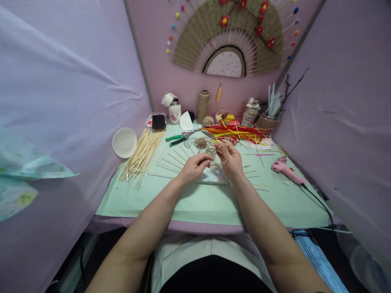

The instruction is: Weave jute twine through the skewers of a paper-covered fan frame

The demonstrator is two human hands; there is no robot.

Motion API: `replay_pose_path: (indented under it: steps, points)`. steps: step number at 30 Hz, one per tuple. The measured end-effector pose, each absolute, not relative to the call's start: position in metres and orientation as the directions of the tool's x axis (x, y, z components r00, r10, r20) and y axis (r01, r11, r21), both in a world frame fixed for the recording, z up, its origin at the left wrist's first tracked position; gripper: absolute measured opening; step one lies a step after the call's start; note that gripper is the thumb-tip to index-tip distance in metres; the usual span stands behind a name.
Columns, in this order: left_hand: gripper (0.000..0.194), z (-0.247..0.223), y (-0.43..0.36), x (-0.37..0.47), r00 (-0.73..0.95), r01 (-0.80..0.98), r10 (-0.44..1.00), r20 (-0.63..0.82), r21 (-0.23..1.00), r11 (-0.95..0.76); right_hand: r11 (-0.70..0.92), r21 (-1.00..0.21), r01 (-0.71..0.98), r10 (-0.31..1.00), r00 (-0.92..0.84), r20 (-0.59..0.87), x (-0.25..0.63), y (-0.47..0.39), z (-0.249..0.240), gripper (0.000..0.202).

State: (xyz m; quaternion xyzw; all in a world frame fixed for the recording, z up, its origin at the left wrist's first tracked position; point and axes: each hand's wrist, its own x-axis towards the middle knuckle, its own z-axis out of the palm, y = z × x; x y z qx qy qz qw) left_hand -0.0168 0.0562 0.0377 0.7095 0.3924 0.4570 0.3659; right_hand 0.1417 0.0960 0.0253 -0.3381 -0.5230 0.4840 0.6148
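My right hand (pixel 229 159) pinches thin brown twine (pixel 217 149) between thumb and fingertips, a little above the table. Close beside it, my left hand (pixel 198 166) is closed, thumb against the fingers at the twine; its exact grip is partly hidden. Just beyond my fingers lies a small ball of twine (pixel 200 142) with loose loops around it. Under both hands is a pale half-round piece (pixel 214 176), with thin sticks (pixel 171 160) fanning out from it to the left and right. My hands cover its middle.
Bamboo sticks (pixel 142 156) and a white dish (pixel 124 143) lie left. Green-handled pliers (pixel 177 140) and red-yellow strips (pixel 238 132) lie behind my hands. A pink glue gun (pixel 288 171) with a cord rests right. Jars and a twine spool (pixel 203 106) line the back, below a decorated fan (pixel 227 40).
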Motion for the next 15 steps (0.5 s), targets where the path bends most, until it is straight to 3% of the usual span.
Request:
replay_pose_path:
  steps: [4,10,15]
  points:
    - [0.020,0.0367,0.0555,-0.0169,0.242,0.198,0.891,0.385,0.879,-0.433,0.302,-0.901,-0.311,0.949,0.009,0.315,0.1383,0.0937,0.0273,0.030]
    - [0.038,0.0347,0.0560,-0.0159,0.261,0.093,0.904,0.338,0.924,-0.372,0.303,-0.883,-0.358,0.947,0.007,0.322,0.1383,0.0918,0.0300,0.031]
    - [0.026,0.0345,0.0568,-0.0150,0.219,0.196,0.933,0.286,0.924,-0.330,0.324,-0.875,-0.360,0.935,-0.016,0.353,0.1383,0.0916,0.0297,0.030]
